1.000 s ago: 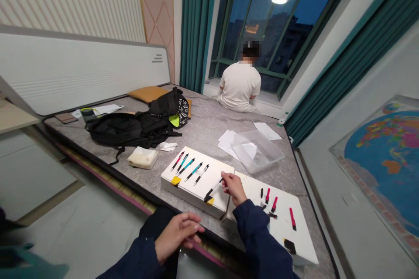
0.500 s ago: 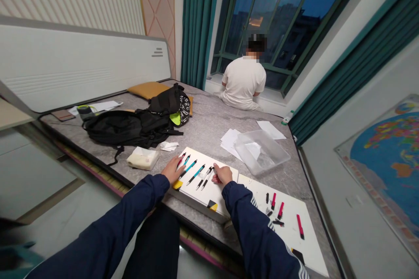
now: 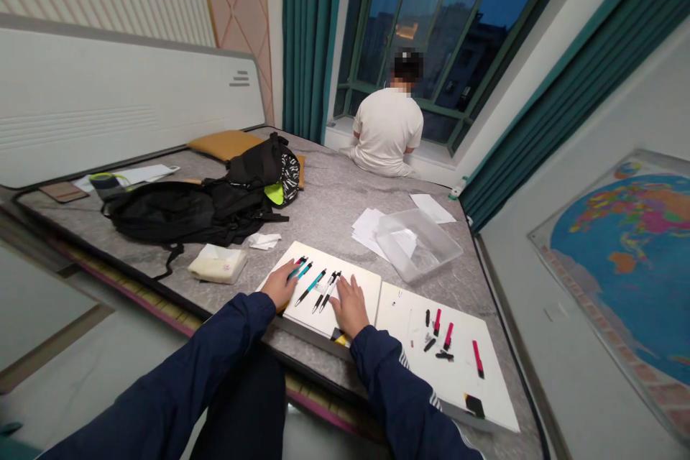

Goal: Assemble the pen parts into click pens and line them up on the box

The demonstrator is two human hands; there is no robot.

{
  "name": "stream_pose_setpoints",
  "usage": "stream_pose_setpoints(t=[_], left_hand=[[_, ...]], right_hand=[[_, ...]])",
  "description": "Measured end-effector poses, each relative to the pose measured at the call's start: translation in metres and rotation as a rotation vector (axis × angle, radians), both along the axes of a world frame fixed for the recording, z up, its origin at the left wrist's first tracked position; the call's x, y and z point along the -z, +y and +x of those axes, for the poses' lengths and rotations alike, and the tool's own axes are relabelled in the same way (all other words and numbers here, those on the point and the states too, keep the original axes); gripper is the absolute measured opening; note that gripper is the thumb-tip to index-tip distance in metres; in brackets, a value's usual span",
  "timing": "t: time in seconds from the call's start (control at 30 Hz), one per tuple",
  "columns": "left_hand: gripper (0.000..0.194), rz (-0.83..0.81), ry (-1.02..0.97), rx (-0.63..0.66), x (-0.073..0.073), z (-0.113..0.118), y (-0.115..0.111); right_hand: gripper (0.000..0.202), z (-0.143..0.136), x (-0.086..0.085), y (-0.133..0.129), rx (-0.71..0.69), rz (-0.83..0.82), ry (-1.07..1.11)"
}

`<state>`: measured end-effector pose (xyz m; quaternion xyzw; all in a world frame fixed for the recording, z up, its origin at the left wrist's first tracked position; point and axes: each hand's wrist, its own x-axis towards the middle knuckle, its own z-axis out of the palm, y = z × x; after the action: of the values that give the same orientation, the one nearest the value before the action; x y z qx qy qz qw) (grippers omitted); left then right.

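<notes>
The right hand point(image 3: 351, 307), pinched before, now spreads wide by the pens point(image 3: 311, 287), long axes one-to-seven o'clock, tips at seven; the left hand's point(image 3: 279, 285) grip is unclear.

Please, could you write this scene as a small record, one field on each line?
left hand: at the row's left end; grip unclear
right hand: open, beside the white pens
row: teal pens and white pens, on the left white box
right white box: pink parts, black parts
beyond: clear bin, papers, black backpack
background: seated person by the window
</notes>
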<state>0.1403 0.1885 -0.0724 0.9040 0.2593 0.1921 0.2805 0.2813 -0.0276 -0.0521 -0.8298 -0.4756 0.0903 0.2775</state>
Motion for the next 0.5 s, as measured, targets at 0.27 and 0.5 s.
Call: stream_pose_setpoints(t=[0.27, 0.5], left_hand=[[0.041, -0.028, 0.092, 0.005, -0.008, 0.009, -0.004], [0.050, 0.060, 0.054, 0.081, 0.001, 0.021, -0.013]], right_hand=[[0.045, -0.020, -0.009, 0.013, 0.048, -0.076, -0.067], [0.045, -0.023, -0.011, 0.008, 0.056, -0.077, -0.065]])
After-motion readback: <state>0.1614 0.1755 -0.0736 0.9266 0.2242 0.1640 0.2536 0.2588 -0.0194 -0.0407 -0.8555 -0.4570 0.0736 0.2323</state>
